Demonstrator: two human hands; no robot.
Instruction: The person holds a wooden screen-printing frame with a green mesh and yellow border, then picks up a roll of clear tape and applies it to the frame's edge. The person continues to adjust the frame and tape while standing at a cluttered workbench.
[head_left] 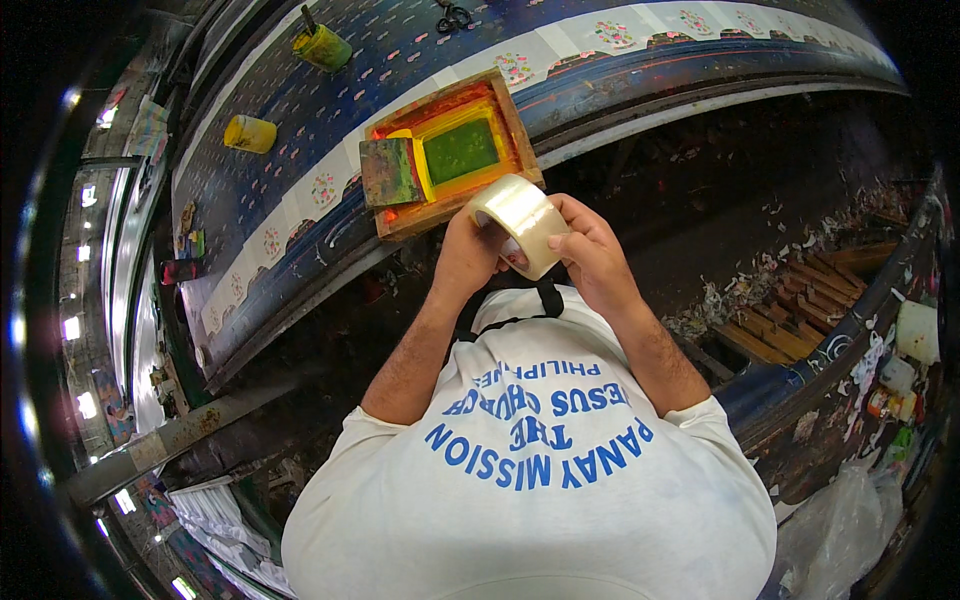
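Between my two hands, in front of my chest, is a wide roll of clear packing tape, tilted so its hollow core shows. My left hand grips the roll from the left, some fingers hidden in or behind the core. On the other side my right hand pinches the roll's edge with thumb and fingers. Just beyond the roll lies a wooden-framed printing screen with yellow and red ink around a green mesh window. A paint-stained squeegee block rests across the frame's left side.
The long blue printing table curves across the far side, bearing a strip of white pieces with floral prints. A yellow cup, an ink-stained pot and scissors stand or lie on it. Wooden slats and scraps lie at right.
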